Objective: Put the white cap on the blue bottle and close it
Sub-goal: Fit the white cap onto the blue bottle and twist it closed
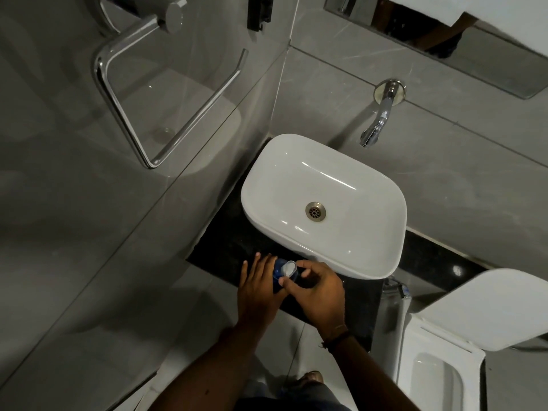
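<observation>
Just in front of the white basin [323,203], on the near-left part of the black counter [225,247] it sits on, the blue bottle [278,272] stands between two bare hands. The left hand [258,287] wraps the bottle from its left side, fingers stretched forward along it toward the basin, so most of the bottle's body is hidden. The right hand [314,292] is closed in a narrow pinch from the bottle's right, thumb and forefinger on the white cap [289,266], which sits tilted at the bottle's top; whether it is seated on the neck or only resting against it, I cannot tell. A dark band circles the right wrist. The basin's drain [315,211] lies at its middle, and beyond the basin a chrome tap [376,123] juts from the grey tiled wall. To the basin's left, on the side wall, hangs a chrome towel ring [160,108]. To the basin's right, past the counter's end, a white toilet [439,375] stands with its lid [489,310] raised.
</observation>
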